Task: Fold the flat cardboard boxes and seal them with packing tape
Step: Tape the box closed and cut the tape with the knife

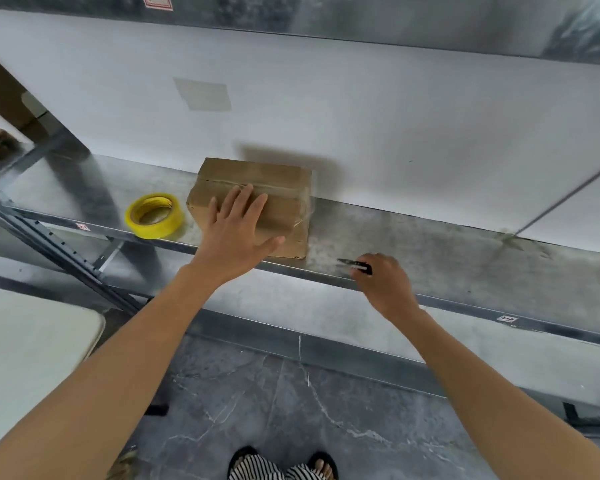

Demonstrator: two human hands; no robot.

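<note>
While the left hand (pixel 238 233) is lying with straight, spread fingers on the taped cardboard box (pixel 278 181) near the back of the shelf (pixel 447 237), the right hand (pixel 385 285) is gripping a small black cutter (pixel 355 265) at the front edge. The yellow tape roll (pixel 155 215) is sitting just left of the box, with bare shelf stretching right.

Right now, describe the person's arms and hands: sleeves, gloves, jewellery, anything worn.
Both forearms are bare as far as the frame shows, with no sleeves in view. The left hand and right hand wear no gloves, and no watch, bracelet or ring shows. Lower down, black-and-white striped trousers and dark sandals are visible.
</note>
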